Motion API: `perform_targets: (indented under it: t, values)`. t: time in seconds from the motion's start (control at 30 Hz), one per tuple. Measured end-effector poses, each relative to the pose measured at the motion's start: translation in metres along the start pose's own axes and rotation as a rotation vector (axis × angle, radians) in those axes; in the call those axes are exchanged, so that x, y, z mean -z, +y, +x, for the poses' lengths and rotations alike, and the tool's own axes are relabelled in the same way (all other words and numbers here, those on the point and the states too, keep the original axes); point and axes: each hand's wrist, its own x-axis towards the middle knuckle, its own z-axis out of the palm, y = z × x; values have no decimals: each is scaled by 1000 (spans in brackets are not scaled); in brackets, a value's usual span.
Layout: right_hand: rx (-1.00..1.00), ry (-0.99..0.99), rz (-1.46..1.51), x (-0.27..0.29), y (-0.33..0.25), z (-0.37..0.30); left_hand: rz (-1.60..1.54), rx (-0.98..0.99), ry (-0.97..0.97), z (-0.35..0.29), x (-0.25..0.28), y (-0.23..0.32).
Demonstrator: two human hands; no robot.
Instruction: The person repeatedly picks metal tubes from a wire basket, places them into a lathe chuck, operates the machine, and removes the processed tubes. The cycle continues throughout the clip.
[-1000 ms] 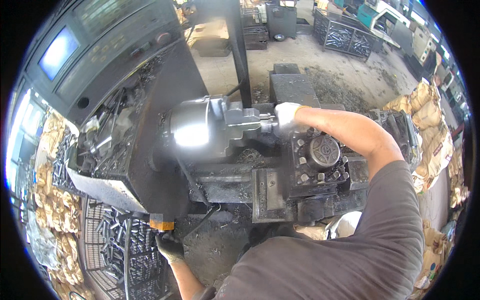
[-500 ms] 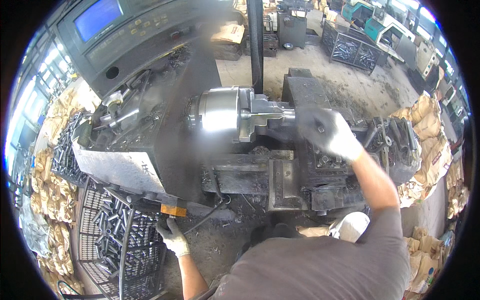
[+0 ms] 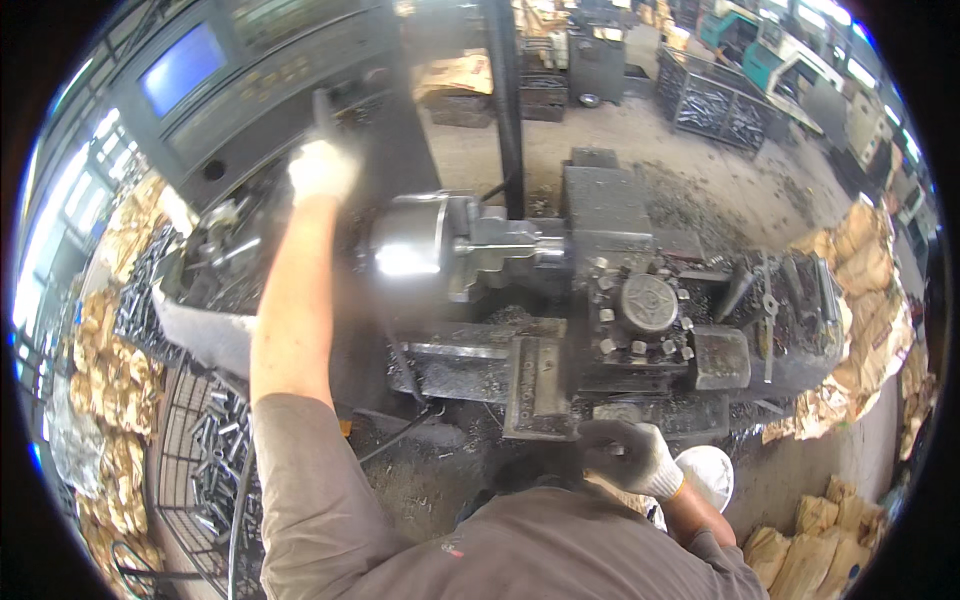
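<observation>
My left hand [image 3: 325,170], in a white glove with darkened fingers, is raised by the machine's headstock below the control panel [image 3: 230,75]. One grey finger seems stretched upward; the rest blur, and I see nothing held. My right hand [image 3: 645,465], gloved too, is low at the front of the lathe carriage, close to my body. Its dark fingers are smeared, so their grip cannot be made out. Between the hands sits a shiny lathe chuck [image 3: 412,238] with stepped jaws [image 3: 465,250]. To its right is the dark tool post [image 3: 650,303] with a round cap and several square-headed bolts.
A mesh bin [image 3: 185,430] with short metal tubes stands at lower left. Brown paper sacks [image 3: 865,300] line the right side. A wrench [image 3: 769,320] lies on the lathe bed. A dark upright post [image 3: 503,110] rises behind the chuck. Another metal-filled crate [image 3: 715,105] stands farther back.
My left hand has risen from beside the tube bin to the headstock. The right hand has left the tool post and dropped toward my body, uncovering the round cap. The view has shifted slightly.
</observation>
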Motion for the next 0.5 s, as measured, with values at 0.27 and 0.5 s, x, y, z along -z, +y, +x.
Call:
perform_targets:
  t: [0.27,0.5]
  values:
    - [-79,-135,45,-13,33,3,-437,-128,97,-121,-11,20]
    - [104,-555,169,-135,25,37,-423,544,-403,-594,-21,-116]
